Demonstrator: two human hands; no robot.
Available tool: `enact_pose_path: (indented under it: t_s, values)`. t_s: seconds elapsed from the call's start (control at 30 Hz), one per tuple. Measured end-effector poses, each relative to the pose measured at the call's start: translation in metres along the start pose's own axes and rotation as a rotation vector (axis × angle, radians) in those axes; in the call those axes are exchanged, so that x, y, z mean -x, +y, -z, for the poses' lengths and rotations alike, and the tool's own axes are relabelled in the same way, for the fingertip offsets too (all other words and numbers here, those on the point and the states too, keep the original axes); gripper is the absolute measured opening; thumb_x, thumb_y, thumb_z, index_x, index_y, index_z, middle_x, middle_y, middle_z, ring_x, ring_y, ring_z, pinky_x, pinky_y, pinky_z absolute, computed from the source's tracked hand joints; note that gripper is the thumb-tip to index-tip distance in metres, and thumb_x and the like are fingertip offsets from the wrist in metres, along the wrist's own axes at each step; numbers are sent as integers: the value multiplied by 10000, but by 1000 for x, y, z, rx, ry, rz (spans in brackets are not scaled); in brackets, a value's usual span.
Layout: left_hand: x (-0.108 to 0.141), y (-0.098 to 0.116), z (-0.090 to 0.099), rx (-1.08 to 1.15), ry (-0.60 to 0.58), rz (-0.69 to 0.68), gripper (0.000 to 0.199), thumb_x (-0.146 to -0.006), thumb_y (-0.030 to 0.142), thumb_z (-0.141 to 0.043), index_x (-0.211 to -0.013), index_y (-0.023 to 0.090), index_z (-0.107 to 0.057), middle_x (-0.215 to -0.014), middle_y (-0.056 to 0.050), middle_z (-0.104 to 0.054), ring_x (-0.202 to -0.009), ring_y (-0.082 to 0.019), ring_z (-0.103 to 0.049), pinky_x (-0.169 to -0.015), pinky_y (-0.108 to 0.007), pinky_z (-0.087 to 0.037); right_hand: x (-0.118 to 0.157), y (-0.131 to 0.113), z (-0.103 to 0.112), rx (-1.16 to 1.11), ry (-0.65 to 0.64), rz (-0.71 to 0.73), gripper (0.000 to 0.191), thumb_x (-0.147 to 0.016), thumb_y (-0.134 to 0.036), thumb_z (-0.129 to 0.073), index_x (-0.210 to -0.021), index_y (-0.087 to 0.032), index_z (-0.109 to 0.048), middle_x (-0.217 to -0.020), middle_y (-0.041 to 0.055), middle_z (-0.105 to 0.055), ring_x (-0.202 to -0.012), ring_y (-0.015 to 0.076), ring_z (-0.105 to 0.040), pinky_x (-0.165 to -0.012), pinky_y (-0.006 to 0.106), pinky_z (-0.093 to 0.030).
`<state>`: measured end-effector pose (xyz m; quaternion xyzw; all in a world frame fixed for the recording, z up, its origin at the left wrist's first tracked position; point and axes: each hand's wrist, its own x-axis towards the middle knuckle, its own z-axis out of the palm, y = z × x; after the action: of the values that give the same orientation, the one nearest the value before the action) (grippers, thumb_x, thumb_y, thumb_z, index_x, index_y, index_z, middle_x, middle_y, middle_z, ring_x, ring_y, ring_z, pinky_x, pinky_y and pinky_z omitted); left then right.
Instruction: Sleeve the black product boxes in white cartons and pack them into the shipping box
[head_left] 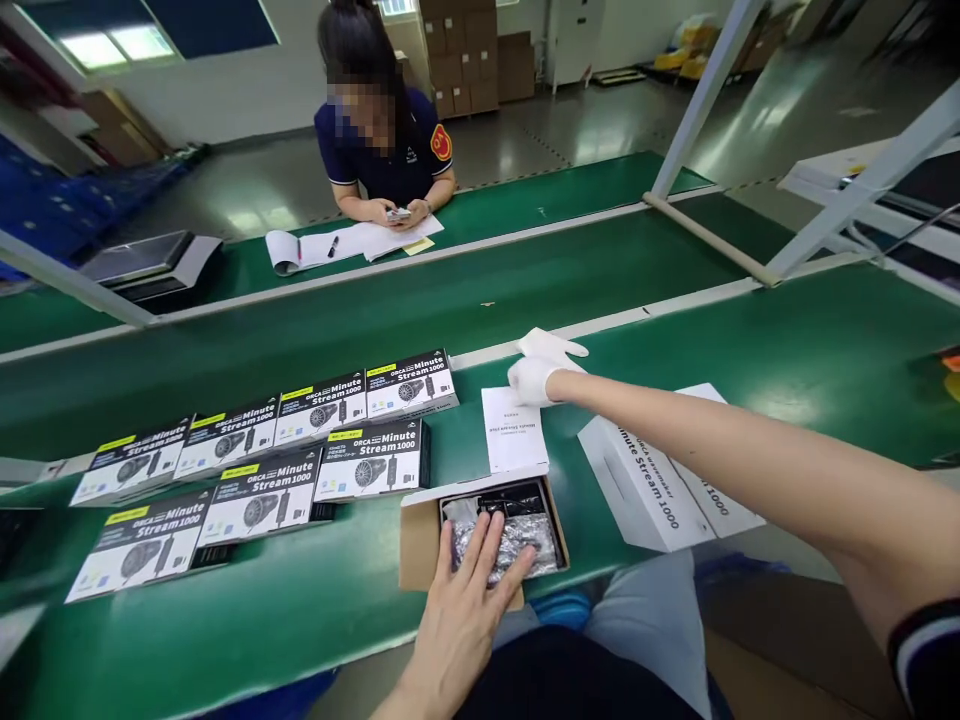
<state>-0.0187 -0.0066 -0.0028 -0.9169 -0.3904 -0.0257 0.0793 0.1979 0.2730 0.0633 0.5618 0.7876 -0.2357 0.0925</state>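
Observation:
My bare left hand [469, 610] lies with spread fingers on the clear plastic-wrapped contents [517, 550] of an opened carton [561, 560]. A dark item in plastic shows at the back of the carton, and its brown flap sticks out on the left. My right hand [534, 380], in a white glove, is curled at the upper right corner of a white instruction booklet [514, 430] just behind the carton. Its fingertips are hidden. Touching that hand from behind is another white shape [551, 345], apparently a loose glove.
Several printed Minute Stream boxes [262, 495] stand in two rows to the left. White boxes [660, 490] sit under my right forearm. Across the green bench [487, 290], a person [382, 150] holds a phone beside papers [330, 250]. Metal posts [705, 95] rise on the right.

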Motion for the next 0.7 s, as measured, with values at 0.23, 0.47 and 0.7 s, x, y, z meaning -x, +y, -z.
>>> enact_pose_path:
  t_s: [0.23,0.47,0.7]
  values:
    - [-13,2,-2,8,16,64,796,-974,309,-644,-1661,321,-242,-1694,-216,-295,-1552,-399,-333,-1210,-698,-281,61,33,59,-240,253,70,137,-893,-339,-664,-871,-207,-637,-714,8,-682,-627,183,-638,-609,268,-482]
    - [-14,5,64,371,371,140,751,-947,213,-715,-1614,222,-370,-1623,-187,-426,-1516,-335,-412,-1209,-528,-438,231,3,84,-372,690,136,204,-865,-341,-678,-737,-237,-559,-968,-23,-722,-822,186,-633,-728,282,-459]
    - [-10,42,115,1257,377,439,559,-920,427,-757,-1430,253,-607,-1316,-117,-712,-1147,-264,-702,-1013,-403,-577,331,5,-55,-820,451,-6,347,-825,-449,-779,-663,-251,-544,-1223,51,-726,-1150,332,-656,-897,386,-571]
